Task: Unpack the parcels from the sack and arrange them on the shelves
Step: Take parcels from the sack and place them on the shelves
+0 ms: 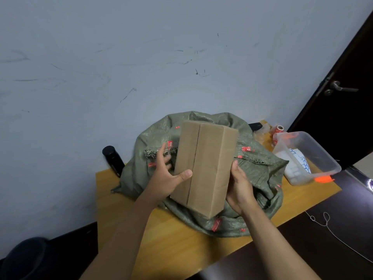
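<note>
A brown cardboard parcel [205, 166], taped along its middle seam, is held tilted above the green woven sack [260, 174] that lies crumpled on the wooden table [181, 245]. My left hand [167, 176] grips the parcel's left side, thumb across its front face and fingers behind. My right hand [240, 186] holds its right edge, thumb up along the side. The sack's inside is hidden by the parcel. No shelves are in view.
A black bottle [113, 160] stands at the table's back left by the wall. A clear plastic bin [314, 158] with orange clips sits at the back right, tape rolls [278, 131] behind it. A dark door [343, 98] is on the right, a dark round object [28, 257] at lower left.
</note>
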